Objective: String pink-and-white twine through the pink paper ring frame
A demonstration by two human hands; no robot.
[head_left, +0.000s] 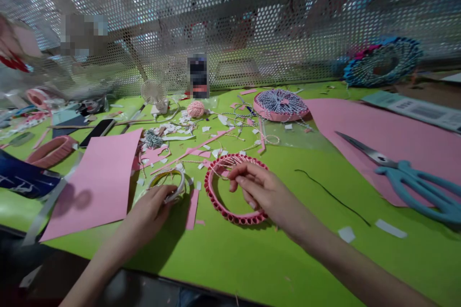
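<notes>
My left hand point(159, 201) grips a roll of tape point(179, 183) at its near side; the roll is white outside and yellowish inside. Just right of it, a pink ring point(216, 201) edged with small red-pink tubes lies on the table. Pale pink string point(236, 159) is strung across its far part. Over the ring's right side hovers my right hand point(257, 184), thumb and fingers drawn together. A pale strand runs close to those fingertips, but what they pinch, if anything, is not clear. A pink paper strip point(192, 208) lies between the roll and the ring.
Blue-handled scissors point(399, 168) lie on pink paper point(360, 122) at right. Behind are a string-woven disc point(283, 104), a pink string ball point(196, 109) and scattered scraps. Pink card point(97, 182), a phone point(97, 133) and a small fan point(153, 92) are at left.
</notes>
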